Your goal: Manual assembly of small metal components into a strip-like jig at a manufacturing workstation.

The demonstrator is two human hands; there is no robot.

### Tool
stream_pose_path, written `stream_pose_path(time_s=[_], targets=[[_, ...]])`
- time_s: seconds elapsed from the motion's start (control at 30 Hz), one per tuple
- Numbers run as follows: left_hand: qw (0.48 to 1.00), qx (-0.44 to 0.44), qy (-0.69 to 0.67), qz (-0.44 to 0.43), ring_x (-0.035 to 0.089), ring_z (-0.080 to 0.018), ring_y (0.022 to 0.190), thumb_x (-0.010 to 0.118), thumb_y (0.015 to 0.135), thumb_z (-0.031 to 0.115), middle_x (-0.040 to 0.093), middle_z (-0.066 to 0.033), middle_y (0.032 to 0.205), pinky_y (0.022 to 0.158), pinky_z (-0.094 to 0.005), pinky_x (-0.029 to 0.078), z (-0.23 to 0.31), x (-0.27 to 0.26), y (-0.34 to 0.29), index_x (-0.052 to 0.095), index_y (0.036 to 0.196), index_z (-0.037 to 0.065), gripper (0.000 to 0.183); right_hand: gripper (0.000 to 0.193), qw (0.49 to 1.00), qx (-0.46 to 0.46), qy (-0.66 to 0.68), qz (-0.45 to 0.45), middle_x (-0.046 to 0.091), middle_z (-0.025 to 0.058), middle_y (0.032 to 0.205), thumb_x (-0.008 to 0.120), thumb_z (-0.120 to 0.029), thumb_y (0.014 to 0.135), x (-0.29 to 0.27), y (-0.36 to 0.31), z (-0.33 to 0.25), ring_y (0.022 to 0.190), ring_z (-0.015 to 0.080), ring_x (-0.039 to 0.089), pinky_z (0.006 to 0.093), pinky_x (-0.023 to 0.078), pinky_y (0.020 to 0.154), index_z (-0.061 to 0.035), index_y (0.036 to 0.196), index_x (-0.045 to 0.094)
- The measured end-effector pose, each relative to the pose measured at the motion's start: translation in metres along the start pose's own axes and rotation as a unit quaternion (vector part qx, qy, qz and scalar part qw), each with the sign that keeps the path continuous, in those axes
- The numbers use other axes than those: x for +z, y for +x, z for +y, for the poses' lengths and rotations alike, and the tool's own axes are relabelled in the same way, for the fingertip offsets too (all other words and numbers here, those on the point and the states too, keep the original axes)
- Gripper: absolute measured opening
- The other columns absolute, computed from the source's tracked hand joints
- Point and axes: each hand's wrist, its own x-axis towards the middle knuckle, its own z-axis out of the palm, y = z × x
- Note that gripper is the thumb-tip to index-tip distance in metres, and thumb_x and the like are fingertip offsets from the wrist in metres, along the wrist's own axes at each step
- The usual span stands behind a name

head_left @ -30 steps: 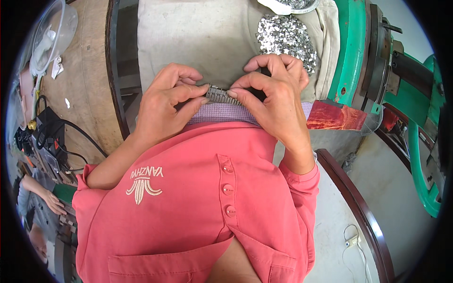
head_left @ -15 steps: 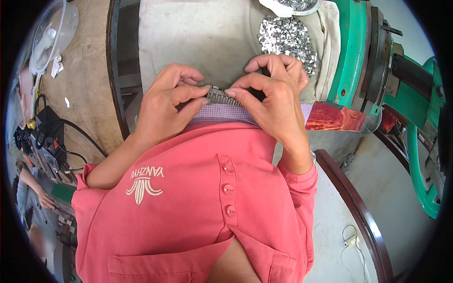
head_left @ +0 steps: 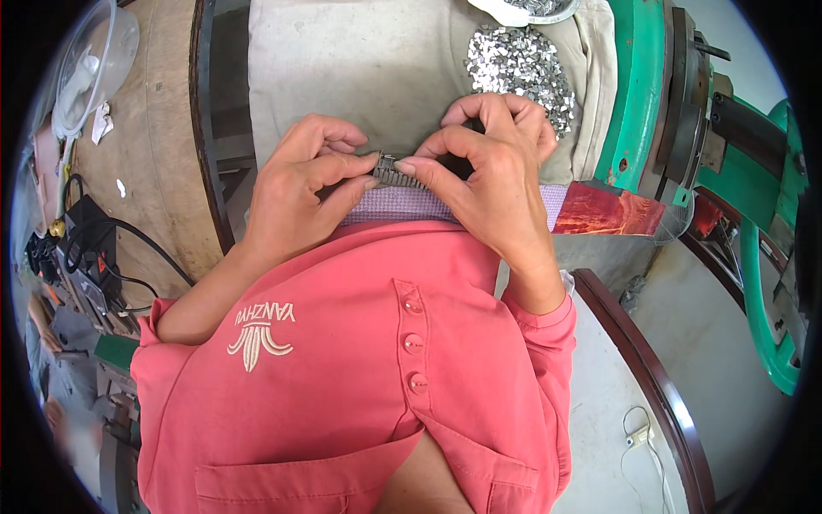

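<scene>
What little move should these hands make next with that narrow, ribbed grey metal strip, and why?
I'd suggest the right hand lift its thumb slightly off the narrow, ribbed grey metal strip. The left hand pinches its left end, which probably steadies it, while the right thumb hides part of the ribs, so their evenness there can't be checked.

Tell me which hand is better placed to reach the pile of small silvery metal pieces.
The right hand, probably: it is close to the pile of silvery metal pieces, while the left hand is farther off. Both, though, pinch the ridged grey metal strip.
</scene>
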Motion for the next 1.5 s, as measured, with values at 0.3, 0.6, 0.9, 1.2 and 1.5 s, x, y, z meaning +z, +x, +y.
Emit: stream_pose_path(time_s=[0.3,0.6,0.9,1.2,1.5], targets=[[1.000,0.003,0.001,-0.001,0.066,-0.0207,0.093,0.078,0.076,-0.003,0.063,-0.0100,0.108,0.080,-0.0290,0.056,0.000,0.000,0.000,0.076,0.101,0.001,0.025,0.015,1.000,-0.005,0.013,-0.021,0.059,-0.0023,0.101,0.084,-0.024,0.070,-0.010,-0.004,0.009,0.108,0.0269,0.046,0.0457,0.026,0.096,-0.0136,0.075,0.076],[1.000,0.000,0.000,-0.001,0.066,-0.0198,0.094,0.078,0.077,-0.003,0.063,-0.0098,0.109,0.079,-0.0281,0.055,0.000,0.000,0.000,0.076,0.101,0.001,0.025,0.012,1.000,0.003,0.005,-0.026,0.060,-0.0015,0.103,0.083,-0.021,0.072,-0.011,-0.003,0.006,0.110,0.0280,0.046,0.0452,0.026,0.098,-0.0139,0.077,0.075],[1.000,0.001,0.008,0.001,0.066,-0.0202,0.093,0.079,0.077,-0.002,0.063,-0.0100,0.109,0.079,-0.0285,0.056,0.001,-0.001,0.000,0.076,0.100,0.000,0.023,0.011,0.999,-0.010,0.049,-0.008,0.063,-0.0021,0.103,0.083,-0.018,0.072,-0.016,-0.001,0.015,0.108,0.0265,0.046,0.0421,0.031,0.096,-0.0145,0.080,0.076],[1.000,0.004,-0.001,0.007,0.067,-0.0211,0.094,0.079,0.077,-0.001,0.063,-0.0107,0.109,0.079,-0.0294,0.056,-0.003,0.000,-0.002,0.075,0.095,-0.001,0.018,0.014,0.998,-0.052,0.044,-0.002,0.063,-0.0017,0.104,0.083,-0.020,0.071,0.001,0.015,-0.003,0.109,0.0255,0.047,0.0413,0.030,0.097,-0.0150,0.083,0.078],[1.000,-0.002,0.013,0.005,0.067,-0.0217,0.093,0.080,0.077,0.001,0.064,-0.0106,0.109,0.077,-0.0301,0.056,0.001,-0.001,0.000,0.074,0.094,-0.001,0.018,0.010,0.997,-0.053,0.047,-0.012,0.062,-0.0009,0.105,0.082,-0.017,0.071,0.002,0.016,-0.001,0.112,0.0276,0.045,0.0441,0.026,0.100,-0.0144,0.079,0.077]])
